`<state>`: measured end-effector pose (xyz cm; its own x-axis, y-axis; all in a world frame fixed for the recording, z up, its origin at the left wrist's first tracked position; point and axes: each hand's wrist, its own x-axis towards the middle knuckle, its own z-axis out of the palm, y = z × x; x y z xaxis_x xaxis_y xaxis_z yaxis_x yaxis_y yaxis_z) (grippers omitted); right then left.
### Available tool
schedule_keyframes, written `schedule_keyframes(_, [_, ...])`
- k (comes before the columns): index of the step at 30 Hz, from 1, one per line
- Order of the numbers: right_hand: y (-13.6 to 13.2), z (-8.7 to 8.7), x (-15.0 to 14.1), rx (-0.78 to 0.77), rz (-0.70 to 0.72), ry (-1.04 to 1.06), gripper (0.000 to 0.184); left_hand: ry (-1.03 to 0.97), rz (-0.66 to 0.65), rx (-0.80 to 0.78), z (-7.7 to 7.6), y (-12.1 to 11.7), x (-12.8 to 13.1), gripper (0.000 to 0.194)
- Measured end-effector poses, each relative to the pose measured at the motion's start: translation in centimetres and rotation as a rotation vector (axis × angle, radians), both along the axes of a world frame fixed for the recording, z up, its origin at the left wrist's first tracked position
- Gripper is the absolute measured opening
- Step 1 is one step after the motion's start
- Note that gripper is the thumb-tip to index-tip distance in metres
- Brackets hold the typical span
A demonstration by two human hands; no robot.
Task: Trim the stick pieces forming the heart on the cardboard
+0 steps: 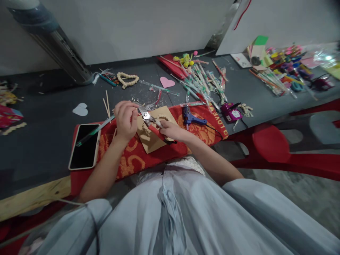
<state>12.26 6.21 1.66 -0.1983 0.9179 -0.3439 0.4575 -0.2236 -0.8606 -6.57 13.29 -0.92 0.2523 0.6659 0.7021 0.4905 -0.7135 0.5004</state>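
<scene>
Two hearts (167, 82) (paper), one phone (84, 148) — one pair of scissors (146, 115)

The towel (127, 161) was red with orange lettering and figures, the bench (32, 141) dark grey, one paper heart (167, 82) pink, the glue gun (195, 119) blue, the skirt (138, 219) pale blue.
</scene>
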Motion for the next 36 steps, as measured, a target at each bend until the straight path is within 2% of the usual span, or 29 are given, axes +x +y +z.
schedule_keyframes(3, [0.0, 0.4, -0.1, 0.008, 0.074, -0.044, 0.010, 0.009, -0.015, -0.010, 0.0, 0.0, 0.0, 0.032])
schedule_keyframes(6, [-0.1, 0.8, -0.2, 0.037, 0.090, -0.052, 0.009, 0.002, -0.011, -0.035, 0.1, -0.2, -0.1, 0.033])
schedule_keyframes(9, [-0.2, 0.8, -0.4, 0.058, 0.053, -0.078, 0.008, -0.079, 0.040, -0.038, 0.4, -0.5, -0.1, 0.033])
schedule_keyframes(12, [0.1, 0.3, -0.6, 0.089, -0.053, -0.133, 0.006, -0.226, 0.126, -0.072, 0.5, -1.1, 0.4, 0.033])
schedule_keyframes(14, [0.5, -0.2, -0.8, 0.121, -0.143, -0.161, 0.004, -0.316, 0.077, -0.261, 0.2, -1.4, 1.1, 0.035])
schedule_keyframes(17, [1.2, -0.7, -1.2, 0.170, -0.261, -0.176, 0.004, -0.416, -0.133, -0.667, -0.5, -1.9, 2.5, 0.039])
schedule_keyframes(19, [1.4, -0.8, -1.4, 0.174, -0.287, -0.171, 0.004, -0.422, -0.202, -0.775, -0.9, -2.2, 3.1, 0.038])
schedule_keyframes(26, [1.6, -1.0, -2.1, 0.063, -0.243, -0.074, 0.002, -0.273, -0.089, -0.733, -0.8, -2.5, 3.0, 0.037])
schedule_keyframes(36, [2.2, 0.5, -1.6, 0.040, -0.134, -0.223, 0.011, -0.286, -0.124, -0.727, -0.8, -2.5, 2.6, 0.038])
